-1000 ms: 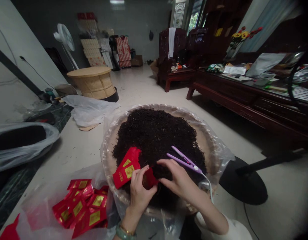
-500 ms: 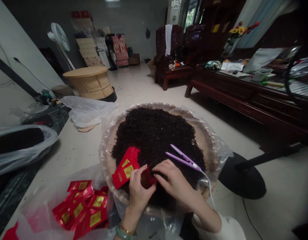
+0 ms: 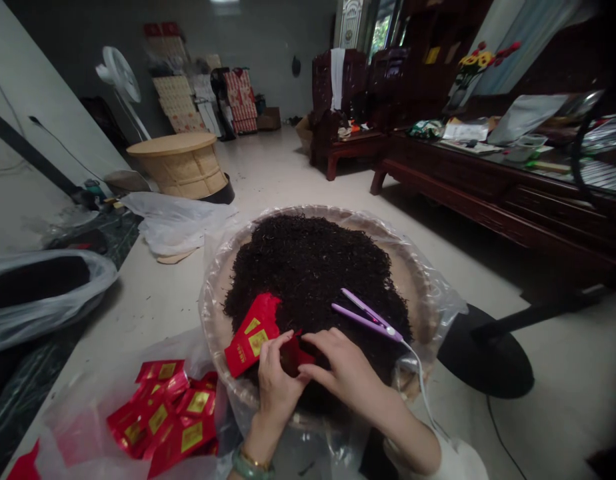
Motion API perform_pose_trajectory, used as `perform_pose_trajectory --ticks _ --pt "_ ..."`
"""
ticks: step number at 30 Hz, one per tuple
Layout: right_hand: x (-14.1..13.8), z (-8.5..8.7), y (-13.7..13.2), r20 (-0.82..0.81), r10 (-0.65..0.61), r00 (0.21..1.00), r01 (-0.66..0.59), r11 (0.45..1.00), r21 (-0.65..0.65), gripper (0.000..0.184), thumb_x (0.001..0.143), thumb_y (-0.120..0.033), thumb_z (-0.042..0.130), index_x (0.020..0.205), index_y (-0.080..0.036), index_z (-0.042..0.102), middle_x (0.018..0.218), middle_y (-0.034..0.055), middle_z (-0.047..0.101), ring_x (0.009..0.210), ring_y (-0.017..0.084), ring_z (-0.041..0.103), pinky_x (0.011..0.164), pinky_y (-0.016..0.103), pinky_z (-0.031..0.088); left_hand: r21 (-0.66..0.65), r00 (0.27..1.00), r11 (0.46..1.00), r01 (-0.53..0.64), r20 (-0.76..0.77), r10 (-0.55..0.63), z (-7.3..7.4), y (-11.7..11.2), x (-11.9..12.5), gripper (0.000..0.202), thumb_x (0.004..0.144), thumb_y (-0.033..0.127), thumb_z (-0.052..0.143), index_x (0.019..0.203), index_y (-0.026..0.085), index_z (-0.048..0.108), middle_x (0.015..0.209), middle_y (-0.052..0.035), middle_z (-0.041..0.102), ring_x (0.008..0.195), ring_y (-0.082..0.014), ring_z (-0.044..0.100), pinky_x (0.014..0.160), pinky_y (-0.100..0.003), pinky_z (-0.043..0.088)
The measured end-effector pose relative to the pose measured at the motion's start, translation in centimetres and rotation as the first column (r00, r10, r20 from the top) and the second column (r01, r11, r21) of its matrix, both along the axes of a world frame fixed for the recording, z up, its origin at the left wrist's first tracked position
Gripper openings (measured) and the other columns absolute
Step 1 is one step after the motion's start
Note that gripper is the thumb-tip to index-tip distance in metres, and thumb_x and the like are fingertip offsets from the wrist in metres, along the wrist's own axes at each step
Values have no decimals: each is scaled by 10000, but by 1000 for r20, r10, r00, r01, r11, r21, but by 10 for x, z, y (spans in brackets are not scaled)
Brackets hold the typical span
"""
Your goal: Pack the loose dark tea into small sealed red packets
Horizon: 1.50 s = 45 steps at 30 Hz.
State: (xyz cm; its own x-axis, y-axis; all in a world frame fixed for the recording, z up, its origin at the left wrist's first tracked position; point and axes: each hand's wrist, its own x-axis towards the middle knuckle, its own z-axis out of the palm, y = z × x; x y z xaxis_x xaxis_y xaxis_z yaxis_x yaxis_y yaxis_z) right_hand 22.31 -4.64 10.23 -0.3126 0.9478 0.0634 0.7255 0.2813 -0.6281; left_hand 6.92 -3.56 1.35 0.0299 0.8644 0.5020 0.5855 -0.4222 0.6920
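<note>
A small red packet (image 3: 289, 355) is in my left hand (image 3: 279, 383), gripped between thumb and fingers with its opening facing up. Close on the right, my right hand (image 3: 341, 363) has curled fingers and thumb at the packet's mouth; whether tea leaves are between them is hidden. Under both hands lies a broad heap of dark dried tea leaves (image 3: 313, 267) in a round, plastic-lined tray (image 3: 418, 280). Flat red packets with gold labels (image 3: 253, 337) rest on the heap left of my hands. A purple hair straightener (image 3: 368, 317) lies on the tea at the right, its jaws apart.
Several red packets (image 3: 163, 413) sit on clear plastic at lower left. A bag of dark leaves (image 3: 43, 280) stands at far left. The straightener's white cord (image 3: 421, 380) trails over the tray's edge. A black round stand base (image 3: 488, 353) is at right, near a dark wooden table (image 3: 488, 193).
My right hand has shifted slightly left, its thumb and fingers now against the packet's mouth. The left hand keeps its hold on the packet.
</note>
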Motion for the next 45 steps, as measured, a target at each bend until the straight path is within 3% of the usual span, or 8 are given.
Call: perform_pose_trajectory --ticks 8,16,21,25,29,37,41,45 --pt "12 -9 7 -129 127 983 -132 991 -29 175 863 -58 567 865 -188 684 879 42 707 836 191 638 774 295 505 -257 990 956 142 44 -136 8 4 -9 775 572 216 791 1293 189 509 1151 -121 612 1073 -290 611 960 -492 489" --pt "35 1 10 -375 228 898 -257 966 -28 325 877 -78 495 1014 -250 733 1059 35 743 1054 196 662 938 343 509 -604 896 663 442 335 -292 24 13 -15 325 589 199 795 897 152 701 886 -32 719 835 -229 664 794 -359 547" --pt "44 -2 10 -506 61 860 -130 986 -102 298 882 -159 481 1023 -233 733 893 26 752 671 154 694 581 248 558 -593 804 563 575 538 -254 19 8 -6 379 661 291 761 994 143 653 922 -59 725 848 -235 667 810 -380 538" --pt "50 -10 15 -536 -76 841 83 996 -11 254 902 -220 495 1015 -225 722 924 52 740 734 177 689 654 296 565 -608 774 510 609 595 -216 18 5 -2 580 630 274 793 1149 139 572 996 -88 716 911 -246 667 851 -375 524" --pt "47 -11 14 -362 -118 924 207 954 215 202 880 -279 596 1042 -246 712 1077 77 714 1049 270 599 929 465 475 -614 787 541 575 595 -162 20 5 2 683 542 232 828 1158 139 548 1024 -86 708 936 -251 653 862 -361 513" --pt "20 -16 7 -93 40 995 -28 991 129 186 910 -327 600 819 -191 687 787 54 654 828 213 525 740 342 455 -628 932 699 343 319 -171 14 -3 8 619 525 199 788 1113 126 608 1020 -85 705 948 -267 639 888 -382 504" --pt "26 -25 12 -115 15 993 2 989 147 323 973 -327 484 721 -186 628 731 39 606 766 188 525 701 317 417 -650 937 676 347 273 -218 12 -6 2 804 473 197 838 1235 168 581 1115 -84 696 1012 -280 632 928 -393 494" --pt "31 -27 12 -108 -36 993 50 989 138 385 997 -345 412 683 -191 572 704 28 564 710 175 506 661 299 398 -665 914 631 400 237 -329 19 -4 -4 711 514 203 823 1194 187 615 1029 -51 723 933 -257 649 864 -352 510"
